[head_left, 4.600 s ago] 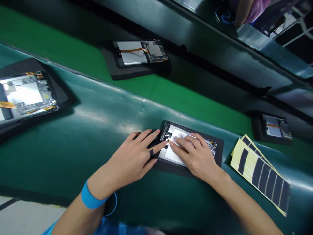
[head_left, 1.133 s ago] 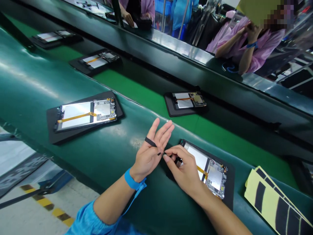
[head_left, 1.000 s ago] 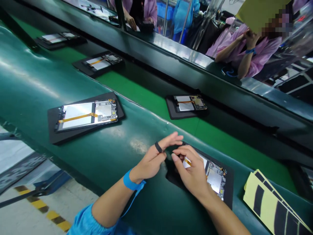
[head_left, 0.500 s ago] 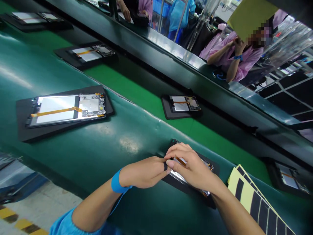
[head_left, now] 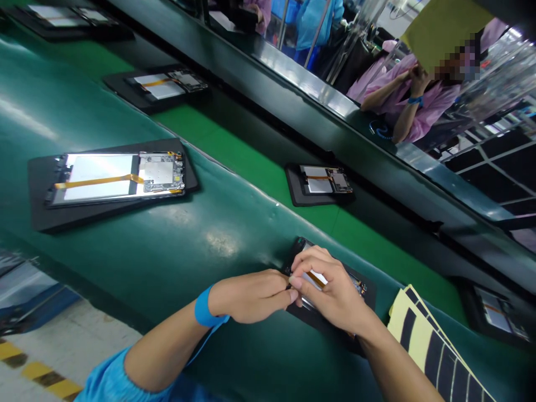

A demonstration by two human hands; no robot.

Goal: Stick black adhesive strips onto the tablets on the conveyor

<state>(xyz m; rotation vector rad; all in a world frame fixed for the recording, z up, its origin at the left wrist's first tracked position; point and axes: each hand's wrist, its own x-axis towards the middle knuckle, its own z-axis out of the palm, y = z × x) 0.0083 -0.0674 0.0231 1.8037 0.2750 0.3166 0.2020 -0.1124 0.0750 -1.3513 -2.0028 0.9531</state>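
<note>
An opened tablet [head_left: 310,301] lies on a black pad in front of me, mostly covered by my hands. Its orange ribbon cable and pale battery show between my fingers. My left hand [head_left: 255,296] is closed in a pinch at the tablet's left end, and a bit of a small black strip [head_left: 288,286] shows at its fingertips. Over the tablet, my right hand [head_left: 329,287] has thumb and fingers pinched together, touching the left fingertips. What lies between the right fingertips is hidden. A blue band with a cord circles my left wrist.
Another opened tablet [head_left: 104,177] rests on a black pad to the left. Yellow sheets with black strips [head_left: 422,335] lie at the right. Several tablets on pads sit along the green belt [head_left: 238,145]. Across it, a person in pink holds up a yellow sheet [head_left: 444,33].
My hands have shifted slightly right in view, still together at the tablet's left end. The black strip at my left fingertips shows less than before. The whole view has shifted a little.
</note>
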